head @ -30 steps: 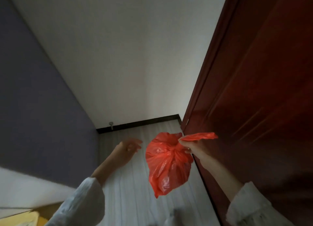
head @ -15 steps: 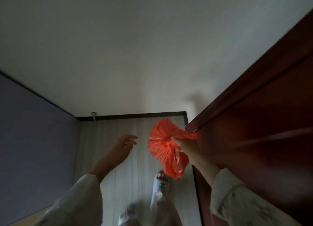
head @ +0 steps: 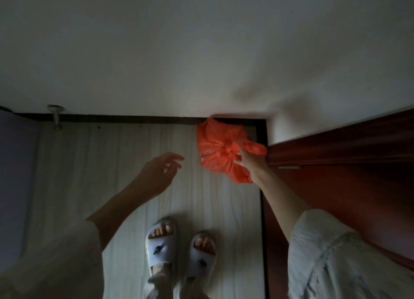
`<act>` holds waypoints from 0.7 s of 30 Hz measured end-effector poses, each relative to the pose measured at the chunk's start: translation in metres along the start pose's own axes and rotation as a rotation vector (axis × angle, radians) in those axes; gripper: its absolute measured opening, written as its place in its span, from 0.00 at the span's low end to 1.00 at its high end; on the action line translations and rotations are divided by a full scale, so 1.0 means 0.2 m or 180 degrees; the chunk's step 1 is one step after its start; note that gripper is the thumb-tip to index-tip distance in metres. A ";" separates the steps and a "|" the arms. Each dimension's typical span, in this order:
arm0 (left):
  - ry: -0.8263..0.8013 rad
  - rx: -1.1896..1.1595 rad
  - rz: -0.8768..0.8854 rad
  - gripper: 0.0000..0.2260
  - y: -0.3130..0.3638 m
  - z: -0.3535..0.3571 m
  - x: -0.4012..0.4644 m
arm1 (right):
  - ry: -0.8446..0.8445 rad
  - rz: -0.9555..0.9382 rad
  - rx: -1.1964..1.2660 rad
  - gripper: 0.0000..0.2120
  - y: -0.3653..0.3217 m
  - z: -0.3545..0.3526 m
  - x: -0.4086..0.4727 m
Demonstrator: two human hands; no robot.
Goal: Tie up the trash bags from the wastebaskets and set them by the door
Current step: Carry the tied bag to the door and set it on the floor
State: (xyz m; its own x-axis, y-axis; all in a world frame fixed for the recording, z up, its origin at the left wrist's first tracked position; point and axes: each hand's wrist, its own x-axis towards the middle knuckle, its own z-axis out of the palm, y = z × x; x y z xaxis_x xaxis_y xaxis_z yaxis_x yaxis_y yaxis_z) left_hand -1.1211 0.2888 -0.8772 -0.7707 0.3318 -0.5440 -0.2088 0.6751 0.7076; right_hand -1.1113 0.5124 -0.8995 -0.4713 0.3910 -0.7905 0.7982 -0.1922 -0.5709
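A small orange-red trash bag [head: 215,146], knotted at the top, sits low in the floor corner where the white wall meets the dark red door [head: 336,186]. My right hand [head: 248,162] pinches the bag at its knot, with a loose tail of plastic sticking out to the right. My left hand [head: 159,171] hovers over the floor to the left of the bag, fingers relaxed and spread, holding nothing. Whether the bag rests on the floor I cannot tell.
Pale wood-grain floor [head: 112,164] runs to a dark baseboard [head: 134,118] under the white wall. A metal door stopper [head: 56,116] stands at the back left. A grey-purple panel [head: 15,175] closes the left side. My feet in pale slippers [head: 179,247] stand below.
My view has tipped down to the floor. My right hand has lowered the bag toward the corner by the door. My left hand stayed empty beside it.
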 end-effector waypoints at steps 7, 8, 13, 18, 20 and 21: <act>-0.0140 -0.0022 -0.0207 0.11 -0.12 0.09 0.07 | -0.0041 0.0167 0.0232 0.18 0.03 0.00 0.14; -0.0156 -0.0085 -0.0237 0.10 -0.11 0.09 0.05 | -0.0099 0.0191 0.0181 0.17 0.02 0.00 0.10; -0.0184 -0.0207 -0.0330 0.13 0.06 -0.05 -0.16 | -0.0269 0.0518 0.0071 0.07 -0.06 0.00 -0.25; 0.0163 -0.0404 -0.0173 0.11 0.43 -0.41 -0.51 | -0.0684 0.0419 -0.0261 0.10 -0.42 0.01 -0.91; 0.0286 -0.0547 -0.0038 0.13 0.56 -0.54 -0.66 | -0.0832 0.0295 -0.0255 0.08 -0.56 0.00 -1.15; 0.0327 -0.0574 -0.0013 0.13 0.63 -0.63 -0.76 | -0.1007 0.0346 -0.0126 0.09 -0.63 0.00 -1.28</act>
State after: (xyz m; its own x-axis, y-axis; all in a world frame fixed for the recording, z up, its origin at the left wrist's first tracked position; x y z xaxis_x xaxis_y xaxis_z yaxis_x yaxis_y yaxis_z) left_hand -1.1056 0.2398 -0.6486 -0.8250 0.2543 -0.5047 -0.3093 0.5443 0.7798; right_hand -1.0916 0.4357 -0.6249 -0.4708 0.0701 -0.8795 0.8612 -0.1799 -0.4754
